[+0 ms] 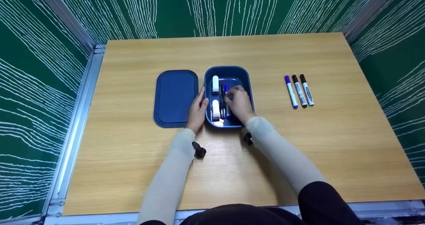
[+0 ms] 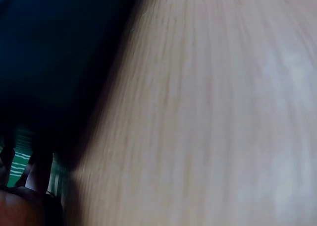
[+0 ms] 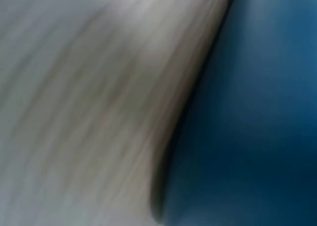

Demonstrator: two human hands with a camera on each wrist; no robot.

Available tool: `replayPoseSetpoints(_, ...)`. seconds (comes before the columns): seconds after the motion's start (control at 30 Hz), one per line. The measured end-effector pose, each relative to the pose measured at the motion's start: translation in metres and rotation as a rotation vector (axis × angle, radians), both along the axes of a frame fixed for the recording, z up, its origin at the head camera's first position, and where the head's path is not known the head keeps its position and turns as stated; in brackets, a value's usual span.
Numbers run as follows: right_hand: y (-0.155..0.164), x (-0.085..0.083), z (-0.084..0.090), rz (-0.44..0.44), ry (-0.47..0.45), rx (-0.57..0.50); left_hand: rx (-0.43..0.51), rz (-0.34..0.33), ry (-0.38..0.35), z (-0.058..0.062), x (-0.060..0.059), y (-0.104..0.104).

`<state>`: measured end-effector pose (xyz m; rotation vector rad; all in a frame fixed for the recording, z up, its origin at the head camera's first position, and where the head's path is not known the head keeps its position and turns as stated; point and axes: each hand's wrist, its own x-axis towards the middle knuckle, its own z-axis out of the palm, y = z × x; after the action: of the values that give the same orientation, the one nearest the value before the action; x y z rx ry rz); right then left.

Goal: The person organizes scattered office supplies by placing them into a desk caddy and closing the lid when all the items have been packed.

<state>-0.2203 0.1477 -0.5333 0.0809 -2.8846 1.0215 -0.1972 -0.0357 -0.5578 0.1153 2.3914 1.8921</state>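
Note:
A dark blue pencil box (image 1: 245, 74) stands uncovered on the table. Inside it lie two white rounded items (image 1: 215, 84), dark pens (image 1: 222, 99) and a blue-capped marker (image 1: 226, 87). My right hand (image 1: 239, 103) reaches into the box with curled fingers and pinches the marker, covering its middle. Along the box's left wall my left hand (image 1: 196, 115) rests with its fingers extended. In the left wrist view, dark fingers (image 2: 37, 174) show at the box's side. The right wrist view has only the blurred box wall (image 3: 247, 112) and table.
The box's flat blue lid (image 1: 176, 97) lies just left of the box. Three whiteboard markers, one with a purple cap (image 1: 287, 80) and two with dark caps (image 1: 295, 79), lie side by side to the right. Green walls with white lines (image 1: 212, 11) surround the wooden table (image 1: 132, 172).

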Motion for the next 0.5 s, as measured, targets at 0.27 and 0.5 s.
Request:
replayPoseSetpoints(0.27, -0.001, -0.003, 0.008, 0.012, 0.202, -0.069, 0.004, 0.011, 0.005, 0.002, -0.001, -0.002)
replayPoseSetpoints(0.5, 0.030, -0.006, 0.024, -0.067, 0.431, -0.145, 0.016, 0.006, 0.006, 0.001, -0.001, 0.001)
